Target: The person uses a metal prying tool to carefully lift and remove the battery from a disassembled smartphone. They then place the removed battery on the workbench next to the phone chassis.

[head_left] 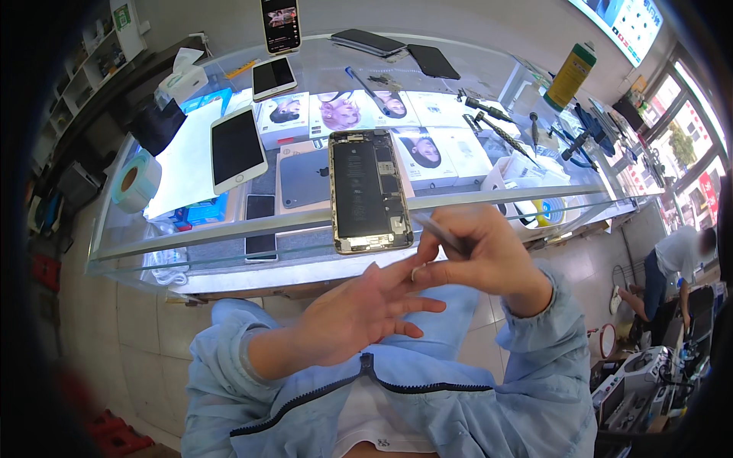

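Observation:
An opened phone body [365, 191] lies at the front edge of the glass counter, its dark battery and circuit parts exposed. Just below it, my left hand [343, 317] is turned partly palm up, fingers spread. My right hand [485, 256] is closed around slim metal tweezers [444, 233], partly hidden by the fingers. Its thumb and a finger meet the left hand's fingertips, where a small pale bit [414, 273] shows; what it is I cannot make out. Left of the opened phone lies a white-framed phone [239, 149] with a dark screen.
Screwdrivers [504, 137], pliers [578, 156] and a yellow-green bottle [570, 76] stand or lie at the right. A tape roll [136, 182] sits at the left edge. Another phone [281, 27] stands upright at the back. A person [676, 267] bends over at far right.

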Demonstrator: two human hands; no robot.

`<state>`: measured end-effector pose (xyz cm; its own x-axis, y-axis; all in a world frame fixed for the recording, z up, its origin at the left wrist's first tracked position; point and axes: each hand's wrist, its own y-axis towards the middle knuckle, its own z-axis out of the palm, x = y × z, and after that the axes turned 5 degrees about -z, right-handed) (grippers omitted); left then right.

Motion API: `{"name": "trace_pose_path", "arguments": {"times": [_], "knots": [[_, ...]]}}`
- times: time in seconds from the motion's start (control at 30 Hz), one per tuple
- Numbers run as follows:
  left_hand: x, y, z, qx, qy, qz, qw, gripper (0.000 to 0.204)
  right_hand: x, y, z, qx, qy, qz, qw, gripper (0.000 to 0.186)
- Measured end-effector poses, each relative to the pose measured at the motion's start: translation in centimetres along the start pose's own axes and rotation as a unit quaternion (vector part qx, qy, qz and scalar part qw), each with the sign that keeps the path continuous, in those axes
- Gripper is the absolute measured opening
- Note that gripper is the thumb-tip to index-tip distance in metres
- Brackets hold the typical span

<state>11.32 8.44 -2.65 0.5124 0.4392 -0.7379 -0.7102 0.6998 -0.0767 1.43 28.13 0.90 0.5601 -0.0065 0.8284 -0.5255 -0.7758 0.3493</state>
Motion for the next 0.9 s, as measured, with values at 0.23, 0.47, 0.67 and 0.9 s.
{"name": "trace_pose_path", "arguments": {"times": [0.23, 0.47, 0.67, 0.9], "knots": [[-1.8, -3.4, -0.2, -0.019, 0.036, 0.055, 0.998, 0.085, -0.3, 7.6, -4.5, -0.052, 0.121, 0.066, 0.989, 0.016], [-2.3, -5.3, -0.7, -0.101, 0.361, 0.149, 0.915, 0.051, -10.8, 16.1, -13.7, -0.191, -0.463, 0.126, 0.856, 0.018], [-2.1, -5.8, -1.9, -0.119, 0.559, 0.209, 0.793, 0.043, -13.9, 18.3, -13.8, -0.135, -0.488, 0.156, 0.848, 0.019], [-2.0, -5.1, -2.6, -0.117, 0.573, 0.240, 0.775, 0.041, -14.1, 18.1, -14.1, -0.172, -0.454, 0.152, 0.861, 0.020]]}}
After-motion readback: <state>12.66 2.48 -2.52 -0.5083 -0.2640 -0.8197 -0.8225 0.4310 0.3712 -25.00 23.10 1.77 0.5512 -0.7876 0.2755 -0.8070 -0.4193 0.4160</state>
